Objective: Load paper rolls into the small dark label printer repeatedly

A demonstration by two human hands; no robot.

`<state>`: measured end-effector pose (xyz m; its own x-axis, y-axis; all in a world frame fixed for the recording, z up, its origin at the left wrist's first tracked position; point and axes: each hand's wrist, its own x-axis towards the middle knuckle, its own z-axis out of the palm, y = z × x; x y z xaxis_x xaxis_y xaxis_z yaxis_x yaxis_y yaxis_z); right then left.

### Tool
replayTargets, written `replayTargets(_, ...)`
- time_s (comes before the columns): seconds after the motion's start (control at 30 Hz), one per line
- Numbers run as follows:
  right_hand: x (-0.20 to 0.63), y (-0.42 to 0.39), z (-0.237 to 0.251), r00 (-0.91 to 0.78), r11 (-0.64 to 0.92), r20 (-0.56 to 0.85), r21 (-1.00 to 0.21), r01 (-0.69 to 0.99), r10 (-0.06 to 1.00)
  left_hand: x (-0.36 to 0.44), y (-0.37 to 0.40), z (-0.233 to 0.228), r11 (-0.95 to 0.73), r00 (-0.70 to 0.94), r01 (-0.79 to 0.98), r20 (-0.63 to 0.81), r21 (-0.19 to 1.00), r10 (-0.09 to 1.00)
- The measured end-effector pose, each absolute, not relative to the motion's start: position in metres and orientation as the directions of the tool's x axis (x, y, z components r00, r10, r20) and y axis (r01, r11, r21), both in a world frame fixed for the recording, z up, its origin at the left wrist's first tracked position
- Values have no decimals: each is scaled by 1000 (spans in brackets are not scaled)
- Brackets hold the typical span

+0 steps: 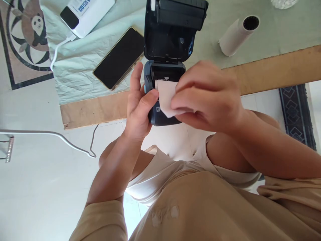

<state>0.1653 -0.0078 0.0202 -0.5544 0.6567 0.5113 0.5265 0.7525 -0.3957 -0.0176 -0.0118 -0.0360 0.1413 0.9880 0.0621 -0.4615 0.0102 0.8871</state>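
Note:
A dark blue small printer (165,72) sits at the table's near edge with its lid (173,30) flipped open toward the far side. My left hand (139,103) grips the printer's left side, thumb on its front. My right hand (208,97) pinches a strip of white paper (165,97) that comes out of the printer's open bay. The paper's far end is hidden inside the bay.
A black phone (119,58) lies left of the printer on a pale green cloth (75,73). A white power bank (85,13) with a white cable (56,50) is at the far left. A white paper roll (237,33) lies at the right. The wooden table edge (276,70) runs across.

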Motion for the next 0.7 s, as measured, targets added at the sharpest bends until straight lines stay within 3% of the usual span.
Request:
replayTargets(0.1,163,-10,13,-630,763,435,-425,487,644,-19,-10,-37,-31,154,-421,105,907,983)
replayTargets(0.17,168,-9,10,-629,788,482,-455,416,610,-20,-9,-36,-21,154,-374,85,927,984)
replayTargets(0.23,175,-6,12,-521,784,585,-483,391,621,-20,-7,-36,-8,159,-361,70,932,985)
replayTargets(0.3,183,-2,20,-341,649,556,-587,484,758,-20,-6,-37,-31,161,-359,94,933,982)
replayTargets(0.37,186,2,29,-160,413,393,-728,547,906,-20,-6,-38,-73,163,-348,137,935,977)
replayTargets(0.47,183,9,34,-92,235,217,-872,428,972,-21,-7,-38,-66,182,-338,134,939,974)
replayTargets(0.6,178,11,25,-148,315,282,-904,290,948,-22,-10,-35,-26,202,-353,104,935,974)
replayTargets(0.7,181,10,15,-303,429,342,-854,294,890,-22,-11,-34,-3,188,-351,73,936,979)
